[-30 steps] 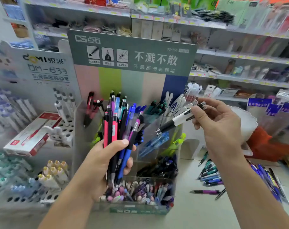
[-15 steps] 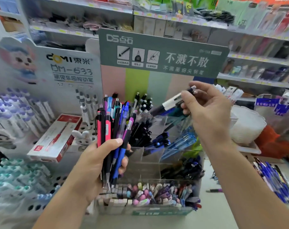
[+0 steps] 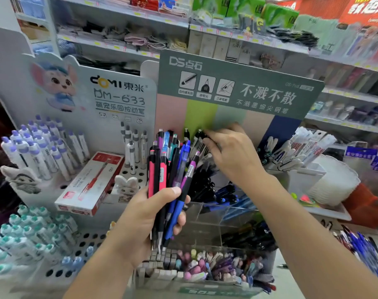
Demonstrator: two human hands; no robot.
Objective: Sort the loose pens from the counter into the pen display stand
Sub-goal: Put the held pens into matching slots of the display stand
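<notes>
Bundle of mixed pens (image 3: pixel 170 182) (pink, blue, purple, black) stands upright in the left hand (image 3: pixel 145 221), thumb clamped across the front and fingers wrapped behind, tips pointing down, clicker ends up. Prob. held that way so colours and caps can be read at a glance and one pen pulled at a time w/o the rest slipping. It hangs just in front of the pen display stand (image 3: pixel 207 214), over its front-left side, close enough to feed the compartments. Right hand (image 3: pixel 231 156) is up at the back row, palm down, fingers curled over the tops of the white/black pens (image 3: pixel 200 141) standing there; looks like a pen is being seated or pressed in w/ matching ones, but whether the fingers grip one pen or just push on the group, can't tell, since knuckles hide it. So the two hands sit close, right above and behind the bundle, nearly touching its top ends. Stand is clear acrylic, tiered: dark pens in upper cells, blue ones mid-right, short pastel items in the front tray. More loose pens (image 3: pixel 365 249) lie on the counter (image 3: pixel 287 277) far right, well apart from both hands. Left of stand: a white holed rack (image 3: pixel 80 240) of capped pens w/ a red-white pen box (image 3: pixel 91 184) lying on it. Judging by the full fist, plenty left to sort.
</notes>
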